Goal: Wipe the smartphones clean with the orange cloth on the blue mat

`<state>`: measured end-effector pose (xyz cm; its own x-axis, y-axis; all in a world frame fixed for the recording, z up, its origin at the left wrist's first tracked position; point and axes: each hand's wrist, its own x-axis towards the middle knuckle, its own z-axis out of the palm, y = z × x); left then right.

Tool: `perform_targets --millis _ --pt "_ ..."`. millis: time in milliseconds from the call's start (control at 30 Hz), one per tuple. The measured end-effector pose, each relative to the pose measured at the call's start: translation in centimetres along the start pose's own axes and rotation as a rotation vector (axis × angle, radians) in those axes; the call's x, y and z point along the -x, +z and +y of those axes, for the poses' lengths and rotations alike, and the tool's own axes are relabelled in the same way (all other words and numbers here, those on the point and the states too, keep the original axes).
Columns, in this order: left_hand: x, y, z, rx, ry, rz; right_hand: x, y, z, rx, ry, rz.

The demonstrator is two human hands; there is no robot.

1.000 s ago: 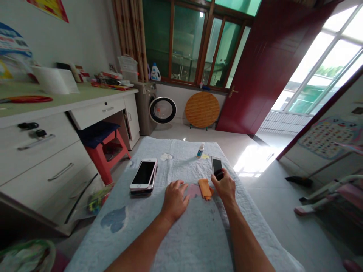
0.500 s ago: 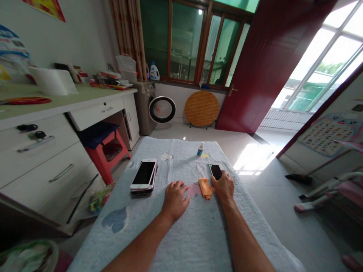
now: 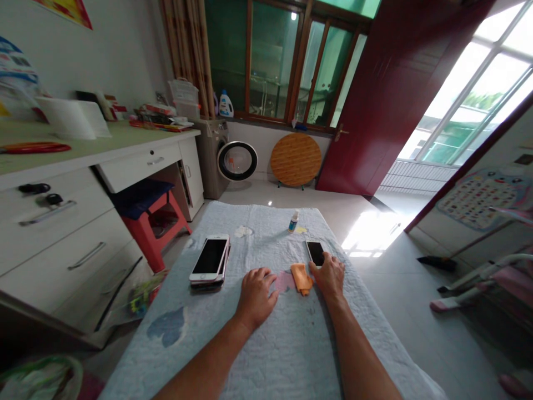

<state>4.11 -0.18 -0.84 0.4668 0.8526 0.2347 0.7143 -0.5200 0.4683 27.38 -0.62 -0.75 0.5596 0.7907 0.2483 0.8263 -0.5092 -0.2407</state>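
My right hand [image 3: 330, 276] is at the near end of a white smartphone [image 3: 315, 251], thumb and fingers on its edges. The phone lies dark screen up on the pale blue cloth [image 3: 287, 344]. Palm down, my left hand [image 3: 257, 293] rests on the cloth with fingers apart and holds nothing. Between the hands lies a folded orange cloth [image 3: 300, 279], close to my right thumb. To the left is a stack of phones [image 3: 210, 258], a white one on top with its screen dark. A small spray bottle [image 3: 293, 221] stands upright beyond the hands.
A desk [image 3: 141, 145] with drawers runs along the left, a red stool [image 3: 152, 219] partly beneath it. Behind are a washing machine [image 3: 212, 158] with its door open and a round wooden tabletop [image 3: 296, 160] against the wall. A bin [image 3: 73, 369] stands at lower left.
My right fingers have shifted slightly toward the phone's near end, and more of its screen shows. My left hand stays almost still. The view has turned slightly.
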Motion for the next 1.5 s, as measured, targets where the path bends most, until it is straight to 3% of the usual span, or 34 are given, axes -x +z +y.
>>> perform_targets --millis 367,600,800,967,1033,1167,1300,1500 --pt "0.1 0.0 0.0 0.047 0.017 0.020 -0.1 0.6 0.0 0.001 0.006 0.027" --pt "0.4 -1.1 0.8 0.075 0.116 0.182 0.3 0.4 -0.2 -0.010 0.072 0.122" --pt "0.5 -3.0 1.9 0.019 0.152 0.284 0.4 0.7 -0.3 -0.038 0.028 0.146" --pt "-0.4 -6.7 1.7 -0.121 -0.012 0.363 0.4 0.8 -0.3 -0.061 -0.023 0.136" --pt "-0.7 -8.3 0.4 -0.222 -0.153 0.362 0.5 0.7 -0.3 -0.070 -0.040 0.135" --pt "-0.4 -10.6 -3.7 -0.385 -0.391 0.253 0.6 0.7 -0.4 -0.087 -0.063 0.130" --pt "0.5 -10.9 -6.6 -0.425 -0.505 0.143 0.6 0.8 -0.5 -0.099 -0.080 0.117" --pt "0.9 -10.2 -7.1 -0.440 -0.540 0.119 0.7 0.8 -0.4 -0.114 -0.091 0.117"
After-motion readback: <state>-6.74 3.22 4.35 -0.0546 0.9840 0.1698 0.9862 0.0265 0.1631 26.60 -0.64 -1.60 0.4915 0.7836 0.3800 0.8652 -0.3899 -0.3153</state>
